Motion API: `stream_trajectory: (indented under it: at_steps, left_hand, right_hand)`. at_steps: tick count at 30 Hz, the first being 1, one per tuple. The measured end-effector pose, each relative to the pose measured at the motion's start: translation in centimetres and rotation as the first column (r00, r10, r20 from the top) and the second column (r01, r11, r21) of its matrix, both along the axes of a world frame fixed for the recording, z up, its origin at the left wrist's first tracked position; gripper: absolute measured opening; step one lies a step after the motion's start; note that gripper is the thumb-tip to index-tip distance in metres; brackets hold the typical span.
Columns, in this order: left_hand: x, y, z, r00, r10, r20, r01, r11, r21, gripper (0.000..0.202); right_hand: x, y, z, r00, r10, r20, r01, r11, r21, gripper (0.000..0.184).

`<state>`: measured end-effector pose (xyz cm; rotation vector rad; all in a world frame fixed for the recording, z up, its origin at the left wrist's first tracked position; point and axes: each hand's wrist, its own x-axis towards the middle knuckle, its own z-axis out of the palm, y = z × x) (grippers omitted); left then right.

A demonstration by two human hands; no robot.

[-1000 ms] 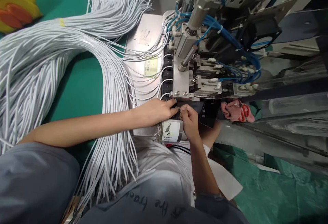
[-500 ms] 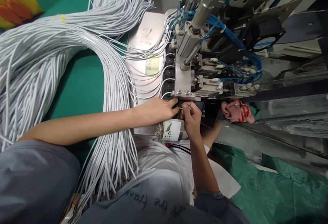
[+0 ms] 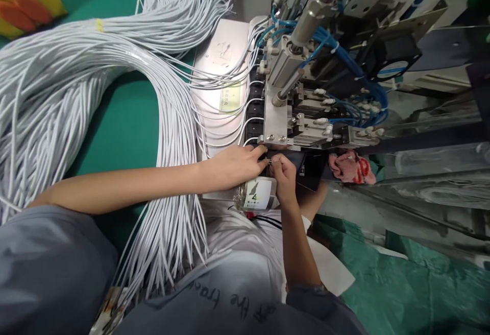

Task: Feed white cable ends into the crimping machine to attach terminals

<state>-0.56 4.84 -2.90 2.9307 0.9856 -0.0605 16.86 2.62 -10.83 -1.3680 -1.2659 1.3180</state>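
My left hand (image 3: 235,165) reaches across a big bundle of white cables (image 3: 76,95) and pinches at a black connector slot under the machine's metal block (image 3: 276,120). My right hand (image 3: 284,174) is closed in a pinch right beside it, holding a tiny part I cannot make out. Both sets of fingertips meet at the lowest of a row of black sockets (image 3: 254,113), each with a white cable plugged in. A small clear bottle with a white label (image 3: 258,194) lies just below my hands.
A pneumatic machine with blue hoses (image 3: 344,54) and a silver cylinder (image 3: 306,13) fills the upper right. A metal plate (image 3: 225,69) lies on the green mat (image 3: 126,125). A pink rag (image 3: 350,167) sits to the right, a yellow and orange object (image 3: 26,5) at the top left.
Both hands stay pinched at the same socket. The view has shifted slightly, so everything sits a little to the right and lower than before.
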Motion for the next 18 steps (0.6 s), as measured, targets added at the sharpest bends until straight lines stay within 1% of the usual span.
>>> stream_trajectory:
  at_steps: [4, 7, 9, 10, 12, 13, 14, 15, 16, 17, 18]
  left_hand:
    - [-0.4, -0.3, 1.7, 0.993, 0.085, -0.079, -0.092, 0.993, -0.079, 0.019]
    - [-0.8, -0.4, 1.9, 0.992, 0.115, -0.055, -0.120, 0.987, -0.103, 0.016]
    - [-1.0, -0.4, 1.6, 0.994, 0.108, -0.019, -0.109, 0.989, -0.097, 0.016]
    - [-1.1, -0.5, 1.4, 0.994, 0.108, -0.011, -0.108, 0.991, -0.085, 0.018]
    - [-1.2, -0.4, 1.1, 0.992, 0.123, -0.009, -0.123, 0.991, -0.042, 0.022]
    - [-1.2, -0.4, 1.0, 0.989, 0.145, -0.012, -0.145, 0.989, -0.017, 0.024]
    - [-1.2, -0.3, 0.9, 0.984, 0.175, -0.019, -0.174, 0.985, 0.008, 0.027]
    - [-1.2, -0.1, 0.9, 0.976, 0.215, -0.029, -0.215, 0.976, 0.026, 0.029]
    - [-1.2, 0.0, 0.9, 0.965, 0.260, -0.040, -0.259, 0.965, 0.031, 0.031]
    - [-1.2, 0.2, 0.8, 0.954, 0.296, -0.055, -0.295, 0.955, 0.024, 0.032]
    - [-1.2, 0.4, 0.8, 0.947, 0.314, -0.064, -0.313, 0.949, 0.020, 0.033]
  right_hand:
    - [-0.5, 0.0, -0.6, 0.997, -0.066, 0.032, 0.064, 0.997, 0.048, 0.038]
    - [-0.4, 0.3, -0.4, 0.995, -0.060, 0.085, 0.056, 0.997, 0.050, 0.037]
    - [-0.1, 0.2, 0.3, 0.985, -0.090, 0.149, 0.078, 0.993, 0.087, 0.036]
    - [0.0, -0.2, 0.9, 0.972, -0.144, 0.185, 0.122, 0.984, 0.129, 0.035]
    - [-0.1, -1.7, 2.4, 0.922, -0.304, 0.240, 0.246, 0.938, 0.246, 0.031]
    - [-0.4, -2.8, 3.1, 0.893, -0.368, 0.260, 0.287, 0.909, 0.301, 0.029]
    - [-0.8, -4.1, 3.8, 0.876, -0.391, 0.282, 0.290, 0.895, 0.339, 0.027]
    - [-1.5, -5.4, 4.3, 0.880, -0.351, 0.320, 0.233, 0.906, 0.352, 0.025]
    - [-2.3, -6.7, 4.6, 0.894, -0.261, 0.363, 0.133, 0.930, 0.343, 0.023]
    - [-3.3, -7.9, 4.6, 0.910, -0.129, 0.393, 0.005, 0.953, 0.303, 0.022]
    - [-4.5, -8.9, 4.5, 0.916, 0.024, 0.400, -0.125, 0.966, 0.228, 0.020]
